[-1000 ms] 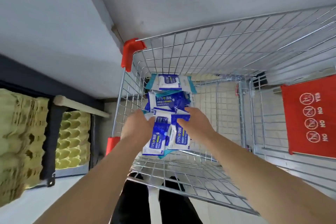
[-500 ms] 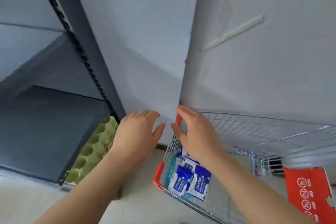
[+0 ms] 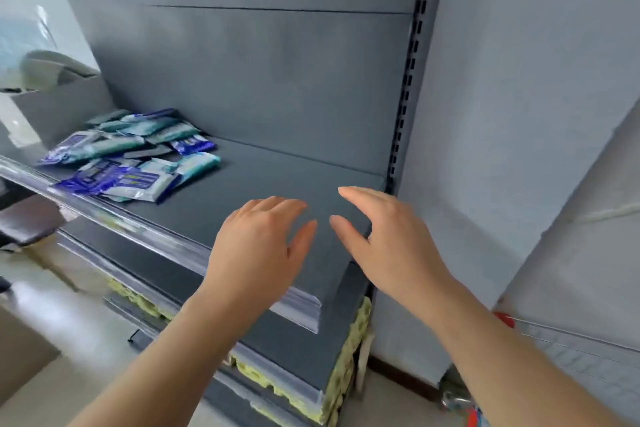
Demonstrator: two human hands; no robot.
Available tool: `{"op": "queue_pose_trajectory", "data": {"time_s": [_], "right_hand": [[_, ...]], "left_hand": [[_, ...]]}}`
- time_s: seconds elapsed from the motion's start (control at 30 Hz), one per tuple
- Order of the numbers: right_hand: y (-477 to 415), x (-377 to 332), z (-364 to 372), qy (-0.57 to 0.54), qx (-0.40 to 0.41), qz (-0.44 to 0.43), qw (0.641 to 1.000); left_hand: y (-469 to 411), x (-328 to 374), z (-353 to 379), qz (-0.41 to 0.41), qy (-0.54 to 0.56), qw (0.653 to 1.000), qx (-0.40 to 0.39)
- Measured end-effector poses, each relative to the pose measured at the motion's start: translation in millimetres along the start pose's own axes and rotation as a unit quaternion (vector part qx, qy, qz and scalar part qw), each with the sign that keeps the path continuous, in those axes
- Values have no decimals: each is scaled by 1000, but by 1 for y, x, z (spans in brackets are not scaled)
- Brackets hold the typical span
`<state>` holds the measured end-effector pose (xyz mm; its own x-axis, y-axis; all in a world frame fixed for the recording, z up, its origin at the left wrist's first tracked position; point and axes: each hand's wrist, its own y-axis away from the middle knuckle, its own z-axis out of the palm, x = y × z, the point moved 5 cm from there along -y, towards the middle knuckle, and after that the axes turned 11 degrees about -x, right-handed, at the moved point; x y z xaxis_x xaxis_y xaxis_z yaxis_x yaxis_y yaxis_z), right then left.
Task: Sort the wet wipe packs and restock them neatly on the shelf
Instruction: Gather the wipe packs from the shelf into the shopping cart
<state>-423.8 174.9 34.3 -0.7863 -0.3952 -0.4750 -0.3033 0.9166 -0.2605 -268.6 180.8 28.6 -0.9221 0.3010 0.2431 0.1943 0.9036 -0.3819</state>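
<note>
1. Hands were both in view. The left hand [image 3: 256, 246] and right hand [image 3: 391, 239] were held side by side above the right end of the shelf [image 3: 277, 180], near its front edge, backs turned up toward the camera.
2. Grip: both hands were empty. The left hand's fingers were relaxed and lightly bent, the thumb out to the side. The right hand's fingers were spread, the forefinger reaching farthest toward the shelf's back right corner. The thumbs pointed at each other with a narrow gap between them. I could not tell whether either palm touched the shelf surface.
3. Wet wipe packs [image 3: 128, 156] lay in a loose, overlapping heap at the left end of the shelf, well apart from both hands. Blue-and-white packs sat near the front edge and teal ones toward the back. The print was blurred and not readable.
4. The shelf was dark grey, with a clear strip [image 3: 138, 225] running along its front edge. Behind it rose a grey back panel [image 3: 259, 73].
5. A slotted upright [image 3: 412, 62] stood at the shelf's right end, against a pale wall [image 3: 519, 114].
6. Yellow egg trays [image 3: 349, 357] showed stacked beneath the shelf, at its right front corner.
7. The wire rim of a cart [image 3: 568, 343] showed below the right forearm, red at its corner.
</note>
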Motion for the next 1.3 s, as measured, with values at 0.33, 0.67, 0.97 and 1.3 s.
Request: {"op": "queue_pose_trajectory", "data": {"time_s": [0.33, 0.67, 0.97, 1.3], "right_hand": [[-114, -129, 87, -51, -75, 21, 996], [-238, -131, 183, -58, -179, 111, 976], [-297, -131, 248, -198, -184, 172, 947], [-304, -141, 269, -386, -96, 286, 872]], "left_hand": [[-11, -199, -66, -124, -2, 990, -71], [-66, -377, -29, -271, -50, 936, -221], [-100, -415, -11, -252, -10, 938, -238], [-120, -442, -6, -226, 193, 926, -231]]}}
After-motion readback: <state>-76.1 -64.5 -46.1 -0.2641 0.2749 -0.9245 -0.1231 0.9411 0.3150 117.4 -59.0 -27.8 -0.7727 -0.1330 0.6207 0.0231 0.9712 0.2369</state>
